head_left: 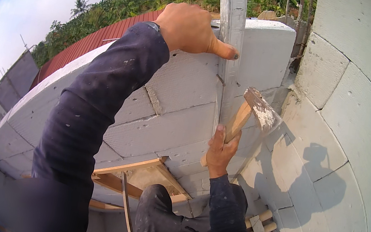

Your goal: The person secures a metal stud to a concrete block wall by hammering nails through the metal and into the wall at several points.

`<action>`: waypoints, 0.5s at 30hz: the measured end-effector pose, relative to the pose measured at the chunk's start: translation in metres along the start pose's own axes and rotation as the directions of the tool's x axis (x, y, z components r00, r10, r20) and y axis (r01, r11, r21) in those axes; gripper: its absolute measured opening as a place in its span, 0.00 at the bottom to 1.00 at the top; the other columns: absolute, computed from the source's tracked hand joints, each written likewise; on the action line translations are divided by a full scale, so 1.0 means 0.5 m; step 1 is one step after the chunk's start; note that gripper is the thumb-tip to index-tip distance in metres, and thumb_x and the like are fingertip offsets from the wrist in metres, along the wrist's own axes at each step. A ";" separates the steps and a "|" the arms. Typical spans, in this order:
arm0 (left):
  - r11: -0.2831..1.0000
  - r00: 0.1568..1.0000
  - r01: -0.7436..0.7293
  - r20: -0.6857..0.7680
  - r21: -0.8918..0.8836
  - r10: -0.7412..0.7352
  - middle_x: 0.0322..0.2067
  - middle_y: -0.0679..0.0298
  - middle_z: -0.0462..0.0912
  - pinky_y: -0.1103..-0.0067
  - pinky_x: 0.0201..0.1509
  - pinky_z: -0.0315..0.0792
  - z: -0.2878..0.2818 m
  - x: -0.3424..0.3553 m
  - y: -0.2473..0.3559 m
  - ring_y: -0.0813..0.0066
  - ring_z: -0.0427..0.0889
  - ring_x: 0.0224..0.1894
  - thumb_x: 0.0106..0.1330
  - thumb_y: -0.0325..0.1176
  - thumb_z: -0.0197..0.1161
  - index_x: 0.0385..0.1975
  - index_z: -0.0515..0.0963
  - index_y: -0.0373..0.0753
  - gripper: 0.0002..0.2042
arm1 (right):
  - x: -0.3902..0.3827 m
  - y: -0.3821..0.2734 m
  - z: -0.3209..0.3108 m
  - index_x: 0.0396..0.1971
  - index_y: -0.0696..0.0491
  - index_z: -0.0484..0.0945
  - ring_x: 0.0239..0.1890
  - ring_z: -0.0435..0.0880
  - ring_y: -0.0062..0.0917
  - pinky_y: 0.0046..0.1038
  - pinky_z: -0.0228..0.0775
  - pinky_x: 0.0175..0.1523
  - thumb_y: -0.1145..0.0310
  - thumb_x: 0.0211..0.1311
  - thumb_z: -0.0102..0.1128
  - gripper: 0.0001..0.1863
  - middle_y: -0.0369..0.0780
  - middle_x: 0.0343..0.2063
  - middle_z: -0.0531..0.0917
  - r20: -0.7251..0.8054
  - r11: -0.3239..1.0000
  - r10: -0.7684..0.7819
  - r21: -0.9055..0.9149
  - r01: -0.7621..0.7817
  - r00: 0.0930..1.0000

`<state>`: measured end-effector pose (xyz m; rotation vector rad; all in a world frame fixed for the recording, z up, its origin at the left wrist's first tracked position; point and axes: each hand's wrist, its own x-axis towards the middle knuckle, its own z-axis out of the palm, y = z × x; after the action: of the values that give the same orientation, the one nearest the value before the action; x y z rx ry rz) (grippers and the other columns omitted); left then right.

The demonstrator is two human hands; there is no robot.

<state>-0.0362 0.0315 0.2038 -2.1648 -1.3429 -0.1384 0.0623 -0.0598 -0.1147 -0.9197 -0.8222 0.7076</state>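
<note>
At the top of a pale block wall (176,78), my left hand (189,29) is closed round the edge of an upright whitish-grey bar (232,27). Its thumb lies across the bar's front, while the other fingers are curled and partly hidden. The bar stands against the wall face, with a nail (220,79) sticking out below my thumb. Lower down, my right hand (222,150) grips the wooden handle of a hammer (261,110). Its worn, whitish-spattered head points up, to the right of the bar and apart from it.
A taller block wall (354,112) meets this one at the right, carrying my shadow. Below are a wooden frame (129,170) beside my leg (153,217) and several round poles (265,226) in the corner. Beyond the wall are a red metal roof (80,47) and trees.
</note>
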 end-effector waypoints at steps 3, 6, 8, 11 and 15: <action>1.000 1.000 -0.012 -0.004 -0.006 0.012 0.15 0.58 0.82 0.66 0.29 0.84 0.000 0.007 -0.001 0.61 0.89 0.22 0.46 0.93 0.53 0.56 0.84 0.30 0.63 | 0.019 0.023 -0.006 0.47 0.62 0.74 0.30 0.82 0.28 0.34 0.75 0.38 0.59 0.78 0.64 0.19 0.44 0.29 0.83 0.057 0.990 -0.057 -0.123 0.064 0.997; 1.000 1.000 -0.016 0.021 0.006 0.016 0.15 0.58 0.81 0.66 0.29 0.83 -0.003 0.001 0.002 0.61 0.88 0.22 0.44 0.94 0.53 0.54 0.85 0.30 0.63 | 0.007 0.018 -0.001 0.47 0.61 0.74 0.30 0.82 0.28 0.34 0.75 0.38 0.59 0.77 0.64 0.18 0.43 0.28 0.83 -0.003 0.996 -0.043 -0.073 0.043 0.999; 1.000 1.000 -0.018 -0.003 -0.003 0.018 0.14 0.58 0.81 0.66 0.27 0.83 -0.002 0.005 0.001 0.61 0.88 0.21 0.44 0.94 0.52 0.51 0.87 0.31 0.62 | 0.022 0.023 -0.002 0.46 0.61 0.74 0.30 0.82 0.28 0.34 0.76 0.38 0.58 0.77 0.64 0.19 0.44 0.29 0.83 0.045 0.994 -0.047 -0.096 0.051 0.998; 0.999 0.999 -0.035 -0.029 -0.021 0.035 0.13 0.60 0.79 0.67 0.25 0.82 0.005 0.002 -0.010 0.61 0.86 0.19 0.46 0.94 0.52 0.42 0.89 0.32 0.59 | 0.019 0.030 -0.016 0.49 0.61 0.72 0.24 0.78 0.20 0.26 0.74 0.31 0.59 0.77 0.65 0.19 0.37 0.26 0.79 0.087 0.987 -0.071 -0.135 0.082 0.994; 0.998 0.998 -0.052 -0.023 -0.024 0.052 0.11 0.61 0.77 0.68 0.23 0.80 -0.002 -0.003 -0.003 0.62 0.84 0.17 0.47 0.93 0.52 0.30 0.90 0.34 0.55 | 0.010 0.020 -0.013 0.52 0.61 0.70 0.23 0.77 0.17 0.24 0.75 0.30 0.62 0.76 0.66 0.20 0.34 0.26 0.78 0.011 0.957 -0.280 -0.076 0.280 0.960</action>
<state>-0.0379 0.0305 0.2046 -2.2100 -1.2778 -0.1584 0.0685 -0.0538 -0.1242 -0.8501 -0.9625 0.4313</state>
